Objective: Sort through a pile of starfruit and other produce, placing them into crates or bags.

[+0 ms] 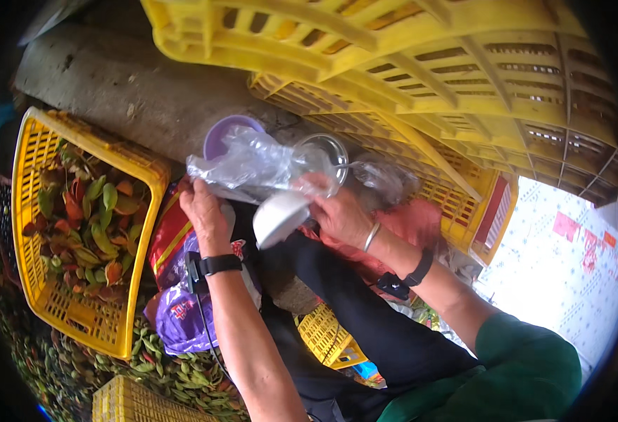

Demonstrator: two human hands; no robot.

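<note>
Between my hands a clear plastic bag point(260, 163) is stretched out, crumpled and see-through. My left hand point(205, 216) pinches the bag's left edge. In my right hand point(344, 219) is a white bowl point(278, 221), tilted on its side with its outside toward me. The right fingers lie partly behind the bag, so whether they also grip it cannot be told. Just beyond the bag stand a purple tub point(217, 135) and a clear round container point(338, 151), both partly covered by the plastic.
A yellow crate point(150, 176) of green and reddish pods stands at left, with more loose pods point(189, 376) around it. Large yellow crates point(407, 63) crowd the top and right. Purple packaging point(186, 316) and a red bag point(411, 235) lie beside my legs.
</note>
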